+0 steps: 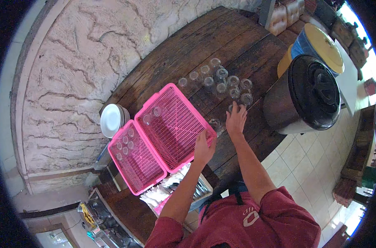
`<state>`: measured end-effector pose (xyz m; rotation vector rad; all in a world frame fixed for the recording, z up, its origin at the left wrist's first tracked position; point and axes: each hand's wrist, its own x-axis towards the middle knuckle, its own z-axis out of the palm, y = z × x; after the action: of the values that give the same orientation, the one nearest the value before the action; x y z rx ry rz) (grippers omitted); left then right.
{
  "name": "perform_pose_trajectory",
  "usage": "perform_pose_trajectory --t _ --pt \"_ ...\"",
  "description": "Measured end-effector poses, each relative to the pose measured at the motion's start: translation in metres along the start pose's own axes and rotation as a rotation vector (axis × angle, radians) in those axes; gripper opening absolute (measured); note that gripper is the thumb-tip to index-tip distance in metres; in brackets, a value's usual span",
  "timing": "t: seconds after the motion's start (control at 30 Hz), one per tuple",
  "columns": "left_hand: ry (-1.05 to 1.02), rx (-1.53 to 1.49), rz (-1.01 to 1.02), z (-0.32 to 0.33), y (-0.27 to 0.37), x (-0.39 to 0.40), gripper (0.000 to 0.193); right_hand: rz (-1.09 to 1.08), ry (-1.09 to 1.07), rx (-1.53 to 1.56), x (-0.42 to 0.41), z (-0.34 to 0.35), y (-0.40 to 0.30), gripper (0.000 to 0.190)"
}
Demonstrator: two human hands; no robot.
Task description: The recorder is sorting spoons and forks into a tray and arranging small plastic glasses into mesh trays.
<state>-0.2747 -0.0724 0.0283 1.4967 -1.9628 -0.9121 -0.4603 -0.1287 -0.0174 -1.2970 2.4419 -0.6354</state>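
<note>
My left hand point(204, 148) rests at the near right corner of the larger pink plastic basket point(172, 127); whether its fingers grip the rim cannot be told. Fingers of my right hand point(237, 119) reach over a clear glass point(230, 108) on the dark wooden table, partly hiding it. Beyond that hand stands a cluster of clear glasses point(221, 87). Two glasses point(152, 115) are inside the larger basket, at its far left. Touching it on the left, a smaller pink basket point(138, 161) holds several glasses point(125, 140).
White plates point(110, 121) are stacked by the wall. A box of cutlery and white napkins point(206, 187) sits near my left forearm. At the right stand a black lidded bin point(309, 93) and a blue container with a yellow lid point(324, 46). The textured wall point(92, 71) borders the table point(188, 46).
</note>
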Motion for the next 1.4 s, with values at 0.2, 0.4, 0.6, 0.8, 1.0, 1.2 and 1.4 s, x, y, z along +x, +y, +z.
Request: perform_pose_trajectory --t 0.2,0.4,0.6,0.8,1.0,1.2,1.4 --pt "0.064 0.092 0.059 0.003 0.023 0.017 0.075 -0.148 0.024 0.027 -0.01 -0.008 0.01 0.069" --pt "0.143 -0.02 0.218 -0.013 0.027 0.043 0.099 -0.626 0.005 0.457 -0.053 -0.093 -0.046 0.047" --pt "-0.059 -0.373 0.076 -0.039 0.039 0.025 0.089 -0.741 -0.136 0.615 -0.038 -0.1 -0.055 0.04" --pt "-0.009 -0.649 -0.215 -0.031 0.012 -0.012 0.054 -0.231 0.172 0.105 0.051 -0.044 -0.021 0.063" --pt "0.153 -0.76 -0.261 -0.05 -0.001 -0.043 0.059 -0.137 0.041 -0.178 0.061 -0.015 -0.025 0.082" --pt "0.15 -0.965 -0.386 -0.059 0.012 -0.063 0.045 -0.118 0.066 -0.219 0.071 -0.003 -0.008 0.067" --pt "0.277 -0.994 -0.356 -0.073 0.008 -0.081 0.042 -0.353 0.336 0.055 0.035 -0.024 -0.034 0.061"
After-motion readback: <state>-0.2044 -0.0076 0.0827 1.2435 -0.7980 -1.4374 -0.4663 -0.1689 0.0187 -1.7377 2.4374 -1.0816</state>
